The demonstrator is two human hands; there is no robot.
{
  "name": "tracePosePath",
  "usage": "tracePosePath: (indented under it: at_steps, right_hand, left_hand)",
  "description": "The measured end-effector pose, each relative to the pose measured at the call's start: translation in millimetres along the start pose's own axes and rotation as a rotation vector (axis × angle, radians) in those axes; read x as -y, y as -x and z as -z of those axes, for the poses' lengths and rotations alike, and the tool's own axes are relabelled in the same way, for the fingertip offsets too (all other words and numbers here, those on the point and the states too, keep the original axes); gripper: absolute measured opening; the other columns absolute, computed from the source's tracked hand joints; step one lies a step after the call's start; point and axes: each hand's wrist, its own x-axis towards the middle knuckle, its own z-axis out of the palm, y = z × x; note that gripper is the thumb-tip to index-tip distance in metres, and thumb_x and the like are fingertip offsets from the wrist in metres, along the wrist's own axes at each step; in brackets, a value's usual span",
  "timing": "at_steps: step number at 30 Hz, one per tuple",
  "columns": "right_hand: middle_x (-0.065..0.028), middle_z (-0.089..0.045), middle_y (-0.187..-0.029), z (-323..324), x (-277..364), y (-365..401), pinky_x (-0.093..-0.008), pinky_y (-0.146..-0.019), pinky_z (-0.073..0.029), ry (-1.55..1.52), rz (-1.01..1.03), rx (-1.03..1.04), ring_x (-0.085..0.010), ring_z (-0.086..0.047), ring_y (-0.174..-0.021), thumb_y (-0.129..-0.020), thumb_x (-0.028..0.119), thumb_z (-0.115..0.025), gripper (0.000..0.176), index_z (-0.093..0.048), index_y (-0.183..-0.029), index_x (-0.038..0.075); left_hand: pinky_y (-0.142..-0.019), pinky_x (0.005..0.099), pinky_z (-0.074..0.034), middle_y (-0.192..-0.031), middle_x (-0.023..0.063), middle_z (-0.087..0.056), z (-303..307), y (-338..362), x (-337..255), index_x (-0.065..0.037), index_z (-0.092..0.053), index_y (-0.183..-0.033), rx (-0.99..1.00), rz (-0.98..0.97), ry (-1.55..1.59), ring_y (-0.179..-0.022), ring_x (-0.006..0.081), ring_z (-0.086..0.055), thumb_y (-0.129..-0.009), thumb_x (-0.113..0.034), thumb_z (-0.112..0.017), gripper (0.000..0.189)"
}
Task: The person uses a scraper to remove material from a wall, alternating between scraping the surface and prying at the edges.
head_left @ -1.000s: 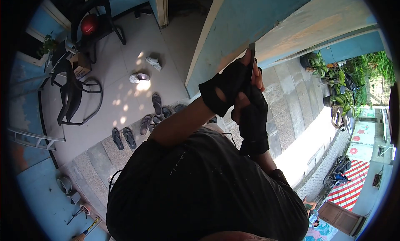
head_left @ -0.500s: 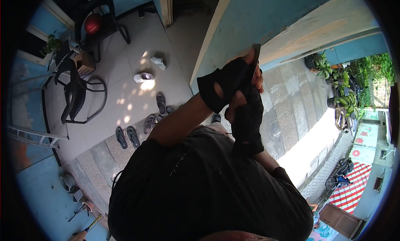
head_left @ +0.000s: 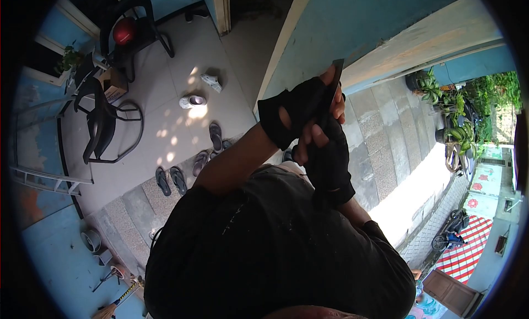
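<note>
Both my hands wear black fingerless gloves and meet in front of my chest, near the corner of the blue wall. My left hand (head_left: 300, 106) is closed on a thin dark flat object (head_left: 338, 71), seen nearly edge-on, whose upper end sticks out past the fingertips. Just below, my right hand (head_left: 328, 159) presses against the left hand, its fingers curled by the object's lower end. Whatever lies inside those right fingers is hidden. What kind of object this is cannot be made out.
Several sandals (head_left: 177, 180) and white shoes (head_left: 192, 102) lie on the tiled floor to the left. Beyond them stand a dark rocking chair (head_left: 102, 120), a cardboard box (head_left: 113, 84) and a red ball (head_left: 124, 31). A blue wall (head_left: 330, 27) rises ahead; potted plants (head_left: 460, 132) line the right.
The right hand's thumb and fingers have shifted and spread slightly against the left hand. The flat object has tilted a little; my view has moved slightly.
</note>
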Motion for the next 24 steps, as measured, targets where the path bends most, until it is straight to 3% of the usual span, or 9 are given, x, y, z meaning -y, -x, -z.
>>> tracePosePath:
  at_steps: [4,7,13,15,24]
  right_hand:
    - [-0.0036,-0.045,-0.068,4,4,2,-0.0276,-0.042,-0.04,0.055,-0.006,0.05,-0.0154,-0.047,-0.046,-0.096,0.021,-0.05,0.017,-0.048,-0.098,0.004]
    - [-0.0082,-0.052,-0.069,1,10,9,-0.0268,-0.042,-0.041,-0.112,-0.081,-0.023,-0.0155,-0.049,-0.046,-0.097,0.016,-0.047,0.018,-0.046,-0.085,0.003]
    - [-0.0062,-0.05,-0.062,6,0,4,-0.0275,-0.041,-0.041,0.094,-0.093,-0.017,-0.0144,-0.047,-0.042,-0.098,0.013,-0.044,0.013,-0.046,-0.089,0.004]
    - [-0.004,-0.043,-0.065,4,-3,3,-0.0273,-0.039,-0.038,0.215,-0.048,-0.04,-0.0144,-0.045,-0.043,-0.099,0.022,-0.046,0.021,-0.044,-0.089,0.004]
    - [-0.0031,-0.043,-0.068,-4,-1,0,-0.0271,-0.038,-0.04,0.009,-0.053,0.062,-0.0136,-0.045,-0.045,-0.099,0.021,-0.046,0.017,-0.044,-0.095,0.005]
  left_hand:
    - [-0.076,0.0404,-0.049,-0.06,0.0042,-0.051,-5,0,2,-0.011,-0.051,-0.074,0.034,0.012,0.102,-0.071,0.0252,-0.059,-0.097,-0.059,-0.034,0.056]
    - [-0.077,0.0417,-0.05,-0.059,0.0032,-0.049,-12,3,4,-0.012,-0.051,-0.075,0.06,0.027,0.147,-0.07,0.024,-0.059,-0.097,-0.059,-0.032,0.055]
    - [-0.076,0.0414,-0.05,-0.056,0.0005,-0.043,-1,0,-3,-0.013,-0.051,-0.077,0.221,0.054,0.265,-0.064,0.0197,-0.056,-0.099,-0.057,-0.026,0.055]
    - [-0.076,0.041,-0.05,-0.056,0.0,-0.043,0,1,-4,-0.014,-0.051,-0.077,0.245,0.07,0.263,-0.063,0.0186,-0.054,-0.099,-0.057,-0.024,0.055]
    - [-0.074,0.0392,-0.049,-0.055,-0.0012,-0.041,-3,3,-13,-0.014,-0.05,-0.076,0.215,0.103,0.239,-0.06,0.0169,-0.052,-0.1,-0.055,-0.023,0.055]
